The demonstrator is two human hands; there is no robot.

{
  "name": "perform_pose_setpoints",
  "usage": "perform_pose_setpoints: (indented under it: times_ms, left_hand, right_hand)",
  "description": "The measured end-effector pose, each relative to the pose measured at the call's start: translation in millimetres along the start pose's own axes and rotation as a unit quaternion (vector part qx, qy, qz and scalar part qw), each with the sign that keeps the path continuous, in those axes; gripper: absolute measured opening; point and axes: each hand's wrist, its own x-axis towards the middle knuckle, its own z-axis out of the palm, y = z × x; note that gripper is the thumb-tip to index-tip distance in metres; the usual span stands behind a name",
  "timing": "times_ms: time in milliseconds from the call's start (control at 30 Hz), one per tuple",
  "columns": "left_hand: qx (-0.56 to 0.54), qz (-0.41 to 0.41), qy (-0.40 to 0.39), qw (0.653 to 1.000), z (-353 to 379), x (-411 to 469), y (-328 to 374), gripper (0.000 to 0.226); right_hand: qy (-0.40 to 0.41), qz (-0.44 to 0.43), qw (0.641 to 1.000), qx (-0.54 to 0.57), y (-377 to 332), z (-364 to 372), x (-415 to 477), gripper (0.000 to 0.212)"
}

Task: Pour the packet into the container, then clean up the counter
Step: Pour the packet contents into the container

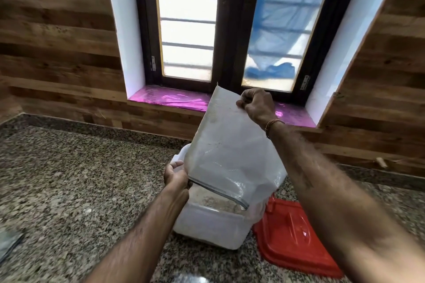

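Note:
A translucent white zip packet (227, 145) hangs upside down, its open zip mouth low over a white plastic container (207, 225) on the granite counter. My right hand (255, 103) pinches the packet's raised bottom edge up near the window sill. My left hand (176, 176) grips the packet's mouth at its left side, just above the container's rim. Pale brownish contents show inside the container under the mouth. The packet looks nearly flat and empty.
A red lid (292, 234) lies flat on the counter right of the container. A grey object (9, 243) sits at the counter's left edge. A wood-panelled wall and a window with a pink-covered sill (170, 99) stand behind.

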Motion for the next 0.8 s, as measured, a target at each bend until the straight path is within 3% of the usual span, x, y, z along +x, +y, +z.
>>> perform_pose_setpoints:
  times_ms: [100,200,267,333,400,467,567,633,733,800]
  left_hand:
    - [0.055,-0.009,-0.027,0.998,-1,-3,6,0.018]
    - [0.124,-0.005,-0.074,0.989,3,-14,18,0.025]
    - [0.178,0.045,-0.101,0.978,7,-20,27,0.020]
    - [0.217,0.121,-0.113,0.962,9,-20,33,0.034]
    - [0.218,0.209,-0.115,0.946,11,-19,41,0.049]
    - [0.218,0.264,-0.103,0.934,14,-20,51,0.051]
    - [0.119,0.257,-0.099,0.954,18,-16,64,0.020]
    - [0.069,0.248,-0.106,0.961,14,-9,71,0.006]
    - [0.018,0.207,-0.129,0.970,5,3,77,0.013]
    - [-0.005,0.181,-0.135,0.974,-1,10,79,0.015]
  right_hand:
    - [-0.015,-0.043,0.999,-0.011,-10,-3,-3,0.036]
    - [-0.031,-0.085,0.996,-0.021,-26,-8,-14,0.030]
    - [-0.038,-0.116,0.992,-0.035,-37,-8,-23,0.023]
    - [-0.048,-0.155,0.985,-0.059,-47,-6,-33,0.013]
    - [-0.065,-0.194,0.977,-0.062,-53,-2,-41,0.009]
    - [-0.083,-0.223,0.970,-0.049,-56,3,-47,0.009]
    - [-0.098,-0.226,0.969,-0.031,-56,0,-53,0.009]
    - [-0.106,-0.211,0.969,-0.071,-50,-13,-57,0.024]
    - [-0.106,-0.153,0.964,-0.190,-26,-38,-63,0.059]
    - [-0.101,-0.083,0.967,-0.218,2,-52,-64,0.068]
